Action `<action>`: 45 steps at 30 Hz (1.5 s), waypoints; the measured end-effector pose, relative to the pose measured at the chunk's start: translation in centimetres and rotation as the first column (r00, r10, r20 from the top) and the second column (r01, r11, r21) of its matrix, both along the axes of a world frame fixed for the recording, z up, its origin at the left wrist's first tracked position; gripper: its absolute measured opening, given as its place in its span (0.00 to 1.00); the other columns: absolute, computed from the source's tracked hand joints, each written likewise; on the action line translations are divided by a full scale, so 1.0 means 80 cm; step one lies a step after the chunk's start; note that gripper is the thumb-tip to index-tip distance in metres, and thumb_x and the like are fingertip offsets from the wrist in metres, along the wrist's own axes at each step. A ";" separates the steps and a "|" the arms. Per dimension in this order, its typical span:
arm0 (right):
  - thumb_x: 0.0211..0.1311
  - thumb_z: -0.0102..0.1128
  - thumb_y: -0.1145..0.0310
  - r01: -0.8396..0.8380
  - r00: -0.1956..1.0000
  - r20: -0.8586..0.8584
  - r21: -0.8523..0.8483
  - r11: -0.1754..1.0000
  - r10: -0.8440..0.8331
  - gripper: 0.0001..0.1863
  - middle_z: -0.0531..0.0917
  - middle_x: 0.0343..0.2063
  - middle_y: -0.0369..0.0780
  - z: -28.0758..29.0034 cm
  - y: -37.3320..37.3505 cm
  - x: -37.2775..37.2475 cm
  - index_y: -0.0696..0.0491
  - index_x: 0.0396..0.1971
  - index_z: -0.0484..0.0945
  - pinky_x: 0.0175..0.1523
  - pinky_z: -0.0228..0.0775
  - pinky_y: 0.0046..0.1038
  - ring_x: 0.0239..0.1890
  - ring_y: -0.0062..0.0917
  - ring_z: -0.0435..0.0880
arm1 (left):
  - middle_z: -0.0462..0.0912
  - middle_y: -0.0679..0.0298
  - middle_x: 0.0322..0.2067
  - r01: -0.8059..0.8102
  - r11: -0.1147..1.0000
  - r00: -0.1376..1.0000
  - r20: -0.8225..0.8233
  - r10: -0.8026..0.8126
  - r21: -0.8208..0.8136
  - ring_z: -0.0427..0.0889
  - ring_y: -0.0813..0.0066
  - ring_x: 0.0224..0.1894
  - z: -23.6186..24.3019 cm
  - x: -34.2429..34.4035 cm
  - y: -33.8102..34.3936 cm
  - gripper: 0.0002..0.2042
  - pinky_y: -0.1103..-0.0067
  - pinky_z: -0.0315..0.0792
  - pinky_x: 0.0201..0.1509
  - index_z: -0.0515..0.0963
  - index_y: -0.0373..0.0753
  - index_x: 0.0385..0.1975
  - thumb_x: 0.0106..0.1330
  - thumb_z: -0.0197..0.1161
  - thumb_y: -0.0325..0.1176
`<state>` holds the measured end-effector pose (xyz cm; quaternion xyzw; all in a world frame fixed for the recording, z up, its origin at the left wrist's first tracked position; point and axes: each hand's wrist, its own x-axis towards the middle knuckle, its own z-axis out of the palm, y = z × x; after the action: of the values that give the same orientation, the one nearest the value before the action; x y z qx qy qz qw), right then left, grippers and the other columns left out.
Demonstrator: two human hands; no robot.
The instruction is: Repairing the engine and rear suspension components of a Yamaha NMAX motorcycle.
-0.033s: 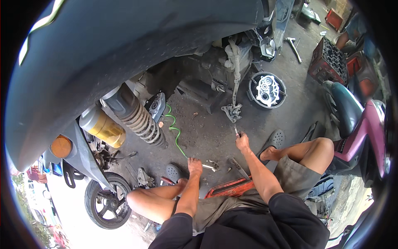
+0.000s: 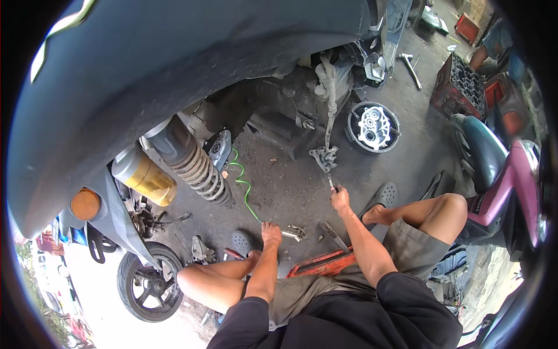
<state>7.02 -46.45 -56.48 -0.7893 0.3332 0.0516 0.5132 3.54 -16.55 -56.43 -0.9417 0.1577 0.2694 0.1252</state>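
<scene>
My left hand (image 2: pixel 271 231) is closed at the end of a green coiled hose (image 2: pixel 247 198); a metal piece (image 2: pixel 295 232) lies just right of it, and I cannot tell whether the fingers also grip that. My right hand (image 2: pixel 340 199) grips a slim metal tool (image 2: pixel 331 181), pointed up toward a greasy metal fitting (image 2: pixel 322 157) at the lower end of a hanging hose (image 2: pixel 330 104). Above and left are a coil-spring shock absorber (image 2: pixel 197 168) and a yellow canister (image 2: pixel 151 180) under the dark body panel (image 2: pixel 145 64). A red tray (image 2: pixel 314 262) sits between my legs.
A round pan (image 2: pixel 354 131) holds a metal casing (image 2: pixel 374 128). A red crate (image 2: pixel 447 93), a metal tool (image 2: pixel 411 70) and a pink scooter (image 2: pixel 517 180) are at right. A wheel (image 2: pixel 148 282) stands lower left. Part of another person (image 2: pixel 494 43) shows upper right.
</scene>
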 end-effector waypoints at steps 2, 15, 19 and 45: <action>0.65 0.55 0.65 0.110 0.991 0.064 0.071 0.991 -0.115 0.14 0.79 0.21 0.42 -0.008 -0.008 -0.009 0.60 0.42 0.77 0.24 0.66 0.29 0.20 0.23 0.77 | 0.77 0.55 0.51 -0.080 0.995 0.995 -0.057 0.076 -0.060 0.67 0.60 0.62 -0.015 0.001 0.009 0.17 0.63 0.50 0.69 0.77 0.42 0.49 0.60 0.56 0.35; 0.62 0.56 0.64 -0.177 0.984 0.014 -0.022 0.984 0.177 0.13 0.82 0.25 0.45 0.084 0.056 0.032 0.58 0.38 0.80 0.37 0.71 0.36 0.29 0.33 0.81 | 0.65 0.51 0.63 -0.512 0.857 0.695 -0.609 0.382 -0.047 0.64 0.57 0.65 -0.037 -0.017 0.033 0.34 0.67 0.61 0.66 0.64 0.39 0.63 0.60 0.62 0.50; 0.59 0.52 0.66 -0.345 0.918 0.142 -0.179 0.922 0.371 0.14 0.80 0.38 0.55 0.144 0.109 0.157 0.56 0.40 0.80 0.51 0.69 0.42 0.47 0.49 0.78 | 0.67 0.50 0.61 -0.598 0.770 0.735 -0.535 0.416 -0.223 0.64 0.54 0.65 -0.033 -0.017 0.052 0.33 0.66 0.60 0.67 0.66 0.43 0.62 0.59 0.60 0.54; 0.53 0.55 0.67 -0.299 0.870 0.259 -0.401 0.866 0.420 0.13 0.82 0.38 0.51 0.185 0.173 0.307 0.59 0.33 0.82 0.50 0.74 0.39 0.46 0.45 0.80 | 0.73 0.56 0.52 0.008 0.654 0.973 -0.144 -0.178 -0.756 0.75 0.57 0.53 0.473 0.015 -0.062 0.24 0.65 0.65 0.59 0.70 0.37 0.55 0.62 0.61 0.42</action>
<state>31.62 -32.60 -41.69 -0.9128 0.0886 -0.0482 0.3957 4.73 -21.51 -18.55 -0.8666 0.3151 0.2692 -0.2778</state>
